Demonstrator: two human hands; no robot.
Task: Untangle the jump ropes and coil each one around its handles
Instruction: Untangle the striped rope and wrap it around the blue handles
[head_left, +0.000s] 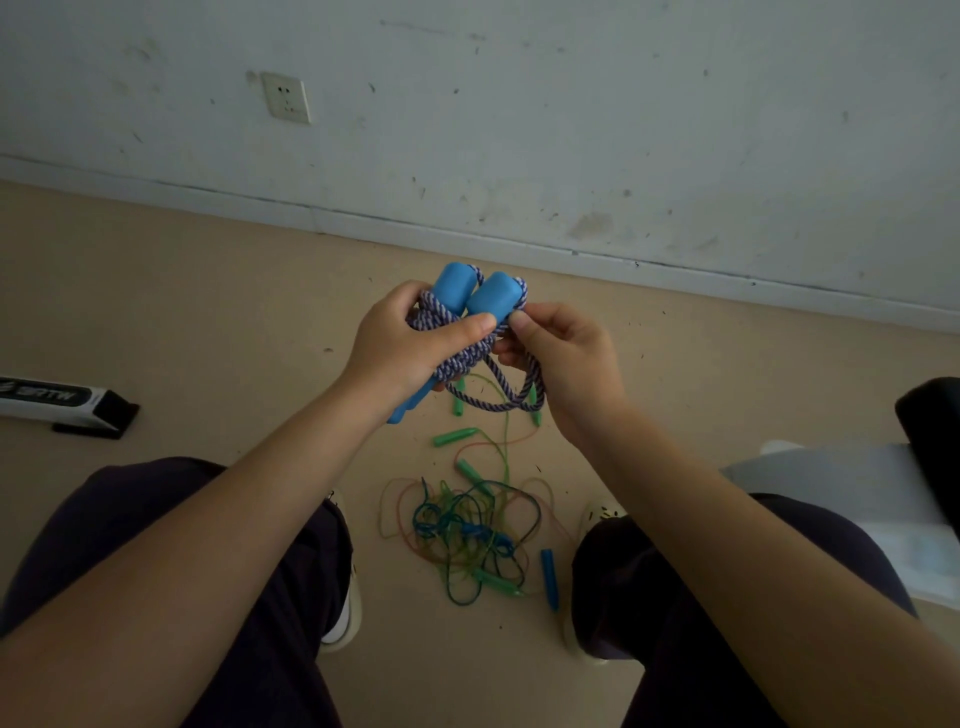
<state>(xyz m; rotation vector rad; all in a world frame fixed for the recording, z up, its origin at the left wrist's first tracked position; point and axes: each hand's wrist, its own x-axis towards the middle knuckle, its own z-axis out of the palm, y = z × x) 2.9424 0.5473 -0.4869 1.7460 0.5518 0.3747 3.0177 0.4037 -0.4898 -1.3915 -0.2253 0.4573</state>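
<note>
Two thick blue handles (475, 293) lie side by side in my left hand (410, 345), which is shut around them and around the purple-and-white braided rope (457, 358) wound over them. My right hand (563, 356) pinches the same rope beside the handles, and a loose loop (524, 400) hangs below it. On the floor between my feet lies a tangle of thin ropes (470, 530) in green, blue and orange. Several small green handles (454, 437) and one small blue handle (549, 578) lie around it.
A black-and-white box (62, 402) lies on the floor at the left. A wall with a socket (285, 97) runs across the back. My knees in dark trousers and my light shoes (597, 514) frame the tangle. A dark object and grey sheet (852, 478) sit at the right.
</note>
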